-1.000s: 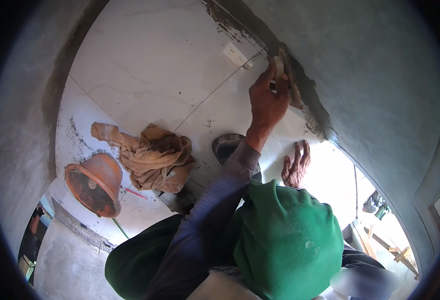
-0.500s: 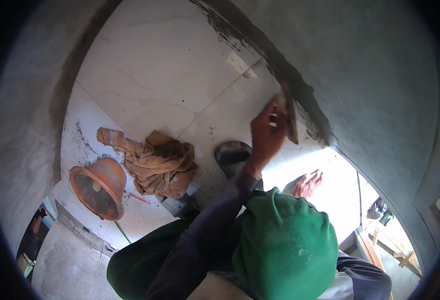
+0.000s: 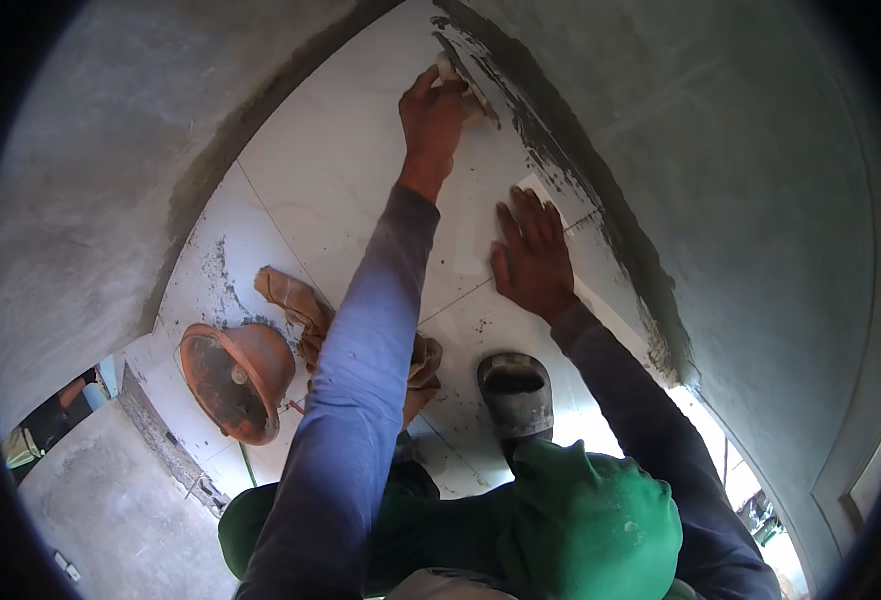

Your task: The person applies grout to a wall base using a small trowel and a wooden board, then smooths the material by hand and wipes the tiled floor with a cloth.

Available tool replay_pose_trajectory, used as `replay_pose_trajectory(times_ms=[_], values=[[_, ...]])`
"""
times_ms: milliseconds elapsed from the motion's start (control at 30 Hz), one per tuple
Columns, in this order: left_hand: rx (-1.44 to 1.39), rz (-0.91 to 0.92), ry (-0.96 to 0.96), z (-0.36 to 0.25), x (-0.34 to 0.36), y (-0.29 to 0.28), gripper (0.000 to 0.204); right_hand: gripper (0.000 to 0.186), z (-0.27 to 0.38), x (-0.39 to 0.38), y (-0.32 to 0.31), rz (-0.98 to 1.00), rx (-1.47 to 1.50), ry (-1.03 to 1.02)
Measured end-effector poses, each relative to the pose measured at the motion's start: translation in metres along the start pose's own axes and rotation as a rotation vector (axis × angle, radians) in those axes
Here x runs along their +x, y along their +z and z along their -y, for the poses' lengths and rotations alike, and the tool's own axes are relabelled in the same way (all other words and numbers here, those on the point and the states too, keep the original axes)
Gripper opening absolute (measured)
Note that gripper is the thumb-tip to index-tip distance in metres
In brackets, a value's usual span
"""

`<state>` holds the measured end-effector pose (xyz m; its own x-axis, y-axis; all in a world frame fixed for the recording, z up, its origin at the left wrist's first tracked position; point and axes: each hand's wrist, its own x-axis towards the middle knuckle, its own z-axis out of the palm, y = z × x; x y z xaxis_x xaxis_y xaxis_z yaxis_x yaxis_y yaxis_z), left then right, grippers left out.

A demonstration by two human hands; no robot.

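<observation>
My left hand reaches far forward, fingers closed round the pale handle of a plastering trowel. Its long thin blade stands at the edge of the dark wet mortar strip, where the white tiles meet the right wall. Nearer and to the right, my right hand lies flat on the tiles with fingers spread. Its fingertips overlap a small white rectangular piece close to the mortar.
An orange bucket lies tipped at the left. Beside it a crumpled brown cloth is partly hidden by my left forearm. A dark slipper is in front of my green-clad knee. Grey walls rise on both sides.
My left hand has carried the trowel forward and left along the mortar strip. My right hand has come forward from beside my knee onto the tiles. The view has shifted too.
</observation>
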<state>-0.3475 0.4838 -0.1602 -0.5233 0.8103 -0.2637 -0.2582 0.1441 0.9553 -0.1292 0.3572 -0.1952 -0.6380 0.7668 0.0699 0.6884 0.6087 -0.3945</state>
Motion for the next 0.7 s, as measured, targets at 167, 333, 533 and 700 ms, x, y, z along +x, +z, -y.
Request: replay_pose_trajectory(times_ms=[167,333,533,700], values=[[0.090,-0.043,0.111,0.003,0.087,-0.002,0.047,0.064,0.013,0.022,0.007,0.047,-0.087,0.036],[0.254,-0.043,-0.017,-0.021,0.129,0.031,0.028,0.066,0.006,0.022,0.003,0.109,-0.119,0.073],[0.309,-0.065,0.312,0.048,0.057,0.049,0.044,0.067,0.005,0.022,0.006,0.132,-0.085,0.090],[0.364,-0.098,0.234,0.019,0.067,0.034,0.040,0.068,-0.001,0.026,0.002,0.168,-0.106,0.120]])
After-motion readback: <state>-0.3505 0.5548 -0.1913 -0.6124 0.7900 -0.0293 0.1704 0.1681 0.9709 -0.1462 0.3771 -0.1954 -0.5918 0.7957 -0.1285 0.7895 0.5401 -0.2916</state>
